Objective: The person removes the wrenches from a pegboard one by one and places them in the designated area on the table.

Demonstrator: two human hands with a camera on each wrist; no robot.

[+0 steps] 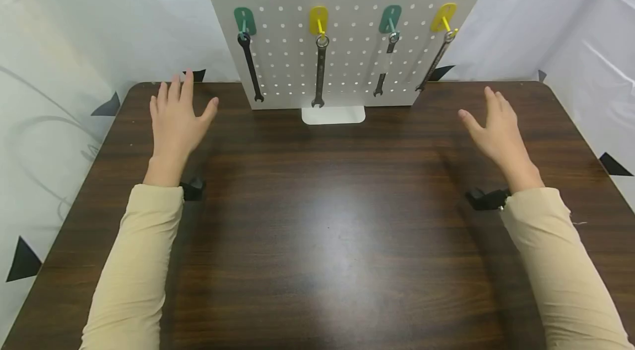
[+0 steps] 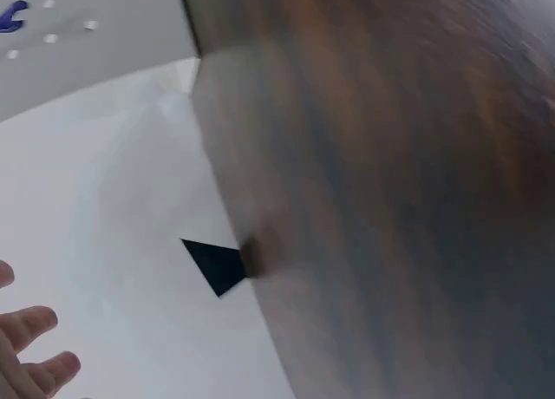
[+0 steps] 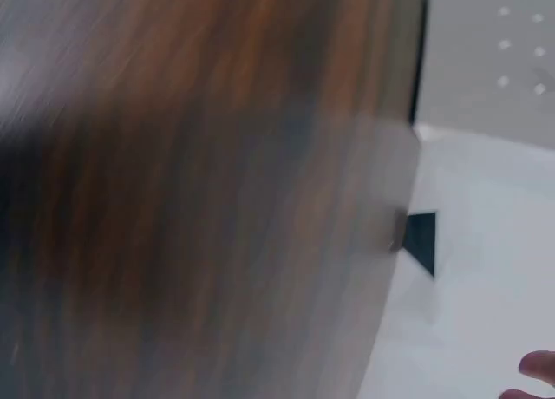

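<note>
My left hand [image 1: 175,118] is over the far left of the table, fingers straight and thumb spread, holding nothing. On the other side my right hand [image 1: 500,132] is held out with its thumb apart, also bare. Between them a grey pegboard [image 1: 347,77] stands at the back. From its hooks hang a black wrench [image 1: 251,68] at the left, a dark combination wrench [image 1: 319,71], a shorter wrench [image 1: 381,81] with a light middle, and a slanted wrench [image 1: 435,63] at the right edge. Fingers [image 2: 30,325] of the left hand show in the left wrist view.
Green hooks [image 1: 245,20] and yellow hooks [image 1: 318,20] alternate along the board. A white base plate [image 1: 333,115] sits under it on the dark wooden table [image 1: 317,217]. White sheeting [image 1: 124,19] with black triangles surrounds the table. Each wrist carries a black camera mount [image 1: 193,189].
</note>
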